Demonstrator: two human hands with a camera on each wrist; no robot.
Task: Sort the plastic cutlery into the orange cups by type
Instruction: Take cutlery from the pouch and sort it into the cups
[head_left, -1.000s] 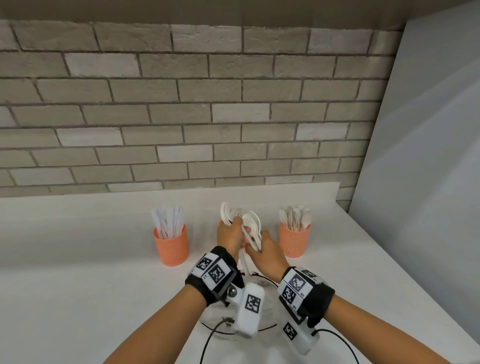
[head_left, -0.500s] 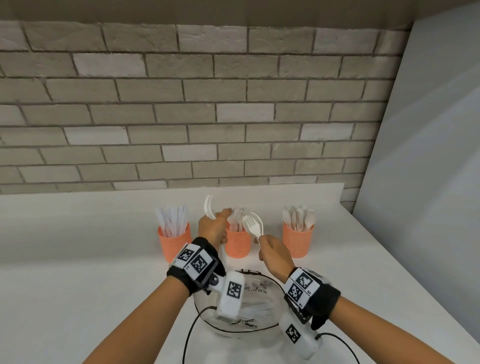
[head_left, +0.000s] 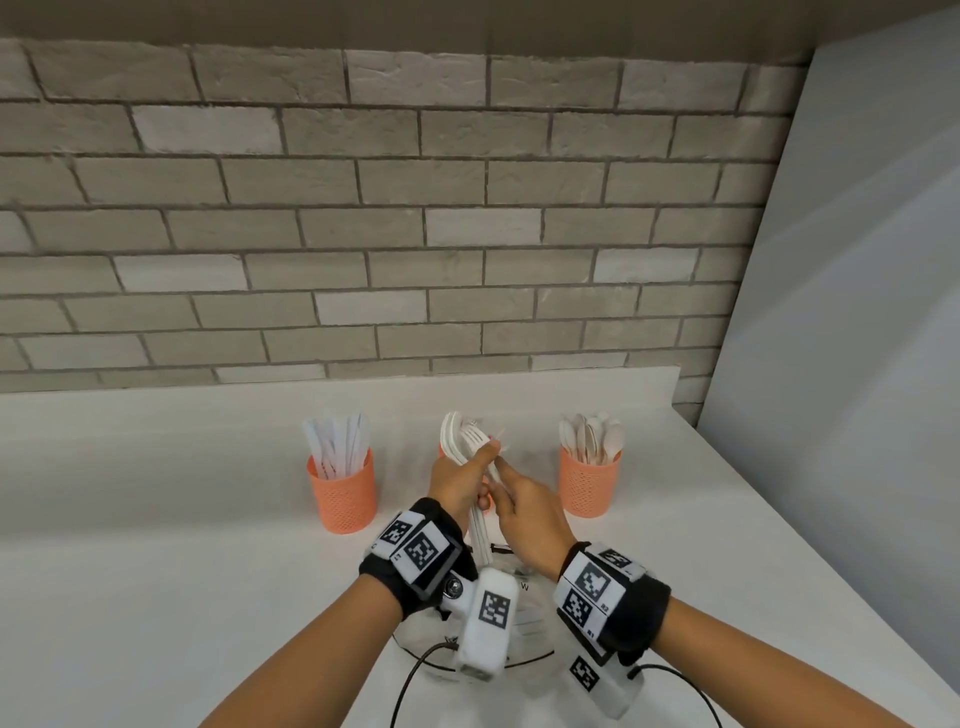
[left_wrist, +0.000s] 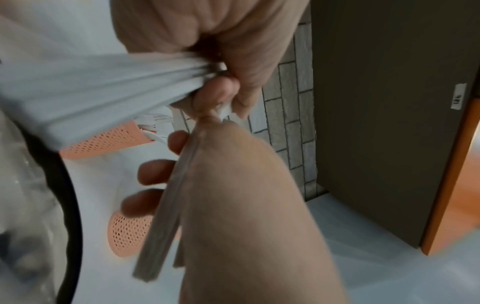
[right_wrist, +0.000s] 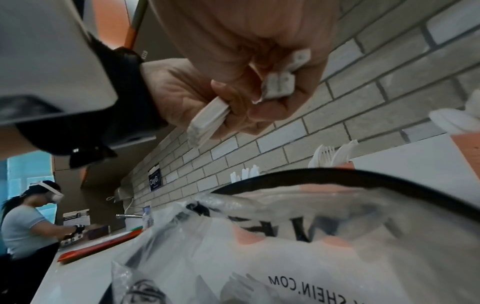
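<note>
**A:** Go across from the left. What stands where?

**B:** On the counter (head_left: 156, 545), the left orange cup (head_left: 343, 493) holds knives, blades up. The middle cup (left_wrist: 109, 139) is mostly hidden behind the hands in the head view; the left wrist view shows white fork tines sticking out of it. The right orange cup (head_left: 589, 483) holds spoons.

**A:** And the hands?

**B:** The left hand (head_left: 460, 480) has its fingers curled round a bundle of forks (head_left: 460, 441), tines up and handles running down toward the clear bag (head_left: 524, 618) below. The right hand (head_left: 530, 512) is pressed in just beside it, fingers wrapped round a second small bundle (right_wrist: 279, 82) of white handles. What type these are I cannot tell.

**A:** So what does the next move turn on?

**B:** The forks' long axis is near upright, and the middle cup lies directly beyond the left hand's knuckles. I judge that hand the nearer; it would only need to carry the bundle forward over the rim and lower it handles first.

**A:** Any risk?

**B:** The forks already in that cup could snag the incoming handles.
</note>
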